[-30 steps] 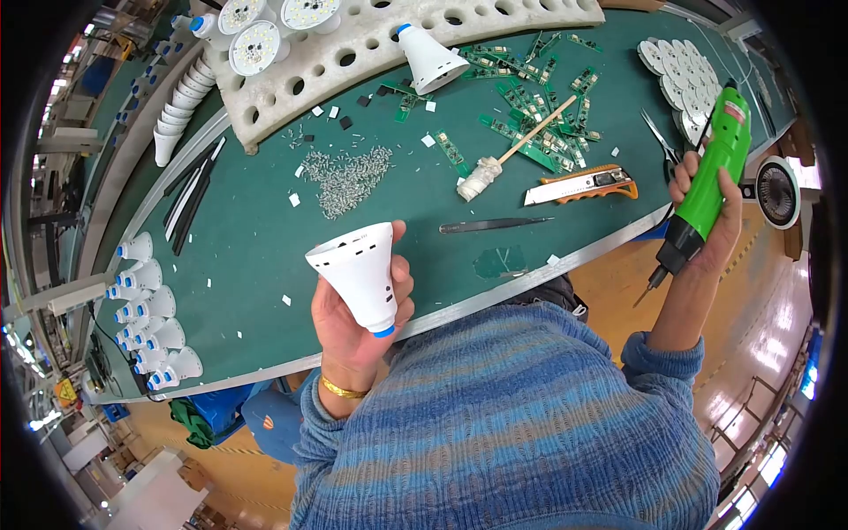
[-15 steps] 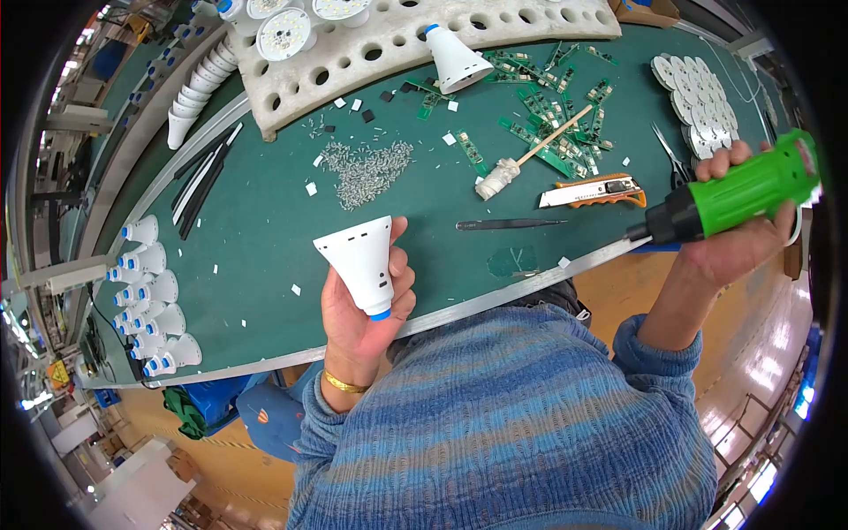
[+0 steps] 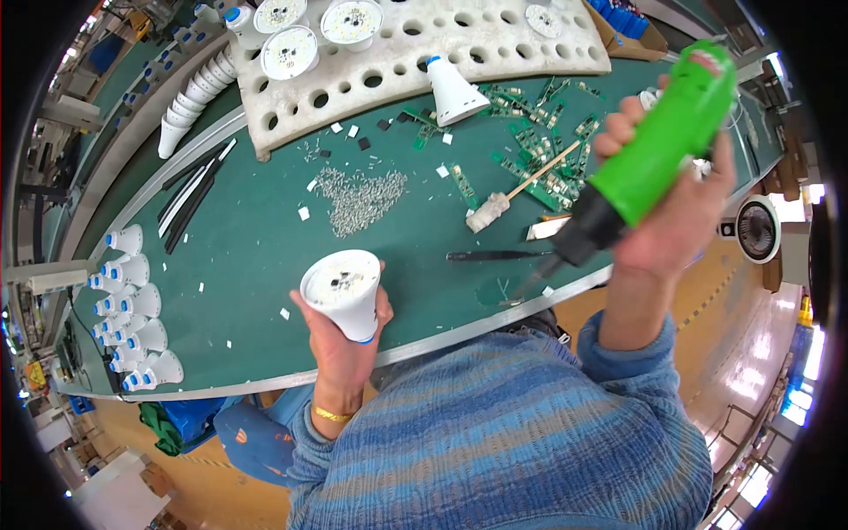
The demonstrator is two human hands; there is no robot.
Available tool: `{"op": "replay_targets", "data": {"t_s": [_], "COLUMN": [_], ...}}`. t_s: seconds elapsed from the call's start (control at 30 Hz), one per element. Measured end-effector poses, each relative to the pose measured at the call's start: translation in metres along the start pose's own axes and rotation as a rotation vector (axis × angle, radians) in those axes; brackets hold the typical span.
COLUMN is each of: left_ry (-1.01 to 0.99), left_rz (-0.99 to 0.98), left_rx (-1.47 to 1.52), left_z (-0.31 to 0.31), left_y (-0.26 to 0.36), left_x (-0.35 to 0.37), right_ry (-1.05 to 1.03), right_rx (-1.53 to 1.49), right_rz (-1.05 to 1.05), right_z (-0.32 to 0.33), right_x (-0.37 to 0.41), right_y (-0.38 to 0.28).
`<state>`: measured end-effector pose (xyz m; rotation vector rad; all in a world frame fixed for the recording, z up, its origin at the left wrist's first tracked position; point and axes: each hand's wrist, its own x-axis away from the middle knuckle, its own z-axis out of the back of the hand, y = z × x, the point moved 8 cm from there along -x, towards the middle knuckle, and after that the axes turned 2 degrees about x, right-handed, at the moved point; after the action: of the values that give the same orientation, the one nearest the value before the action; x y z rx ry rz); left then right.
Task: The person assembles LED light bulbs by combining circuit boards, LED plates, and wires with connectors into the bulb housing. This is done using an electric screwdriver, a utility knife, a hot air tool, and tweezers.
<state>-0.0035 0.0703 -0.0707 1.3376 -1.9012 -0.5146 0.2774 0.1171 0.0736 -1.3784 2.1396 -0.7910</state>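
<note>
My left hand (image 3: 334, 353) is closed round a white LED bulb (image 3: 352, 305) with a blue cap at its lower end. The bulb's wide face, a round LED board, is turned up toward me. My right hand (image 3: 669, 216) grips a green electric screwdriver (image 3: 664, 137), its black nose pointing down and left. The bit is blurred and ends over the table near the front edge, apart from the bulb. A heap of small screws (image 3: 362, 201) lies beyond the bulb. Black tweezers (image 3: 495, 255) lie between my hands, and the screwdriver partly covers a utility knife (image 3: 549, 229).
A foam rack (image 3: 420, 66) with holes bears several bulbs; another white bulb housing (image 3: 455, 93) lies against its front edge. Green circuit boards (image 3: 530, 141) and a stick with a wrapped end (image 3: 488, 213) lie to its right. More bulb housings (image 3: 141, 300) stand at the left edge.
My left hand has tilted the bulb, so its LED face now shows instead of its side. My right hand has swung the screwdriver left and raised it, with its bit now pointing downward.
</note>
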Motion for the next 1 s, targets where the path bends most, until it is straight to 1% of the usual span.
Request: {"op": "replay_targets", "data": {"t_s": [0.03,0.07,0.13,0.2,0.23,0.33,0.37,0.47,0.57,0.7,0.8,0.87,1.0], "left_ry": [0.022,0.047,0.049,0.029,0.041,0.020,0.029,-0.041,0.010,0.039,-0.030,-0.093,-0.073], "left_rz": [-0.024,-0.049,-0.055,-0.033,0.012,0.052,0.073,0.022,-0.036,-0.012,0.034,0.104,0.086], "left_rx": [0.000,0.002,-0.116,-0.231,-0.308,-0.375,-0.354,-0.369,-0.410,-0.459,-0.492,-0.408,-0.451], "left_z": [0.002,0.004,0.010,0.015,0.015,0.014,0.016,0.011,0.039,0.047,0.050,0.052,0.028], "left_y": [0.001,0.002,0.003,0.002,0.002,0.001,-0.001,0.005,-0.007,-0.010,-0.011,-0.015,0.007], "left_x": [0.000,0.001,0.002,0.003,0.003,0.001,0.000,-0.004,-0.005,-0.004,-0.004,-0.003,-0.003], "right_ry": [0.057,0.058,0.059,0.026,0.010,0.012,-0.058,-0.160,-0.233,-0.242,-0.229,-0.192,-0.160], "right_rx": [0.013,0.020,0.031,0.139,0.194,0.319,0.315,0.384,0.434,0.475,0.491,0.448,0.408], "right_rz": [-0.011,-0.001,0.012,0.122,0.179,0.261,0.277,0.297,0.330,0.341,0.324,0.322,0.329], "right_z": [0.005,0.004,0.001,0.006,0.005,-0.003,-0.007,-0.020,-0.031,-0.039,-0.036,-0.040,-0.038], "right_x": [-0.003,-0.005,-0.008,-0.015,-0.017,-0.019,-0.021,-0.025,-0.026,-0.028,-0.029,-0.030,-0.031], "right_y": [0.013,0.022,0.042,0.054,0.058,0.070,0.075,0.090,0.098,0.107,0.112,0.114,0.111]}}
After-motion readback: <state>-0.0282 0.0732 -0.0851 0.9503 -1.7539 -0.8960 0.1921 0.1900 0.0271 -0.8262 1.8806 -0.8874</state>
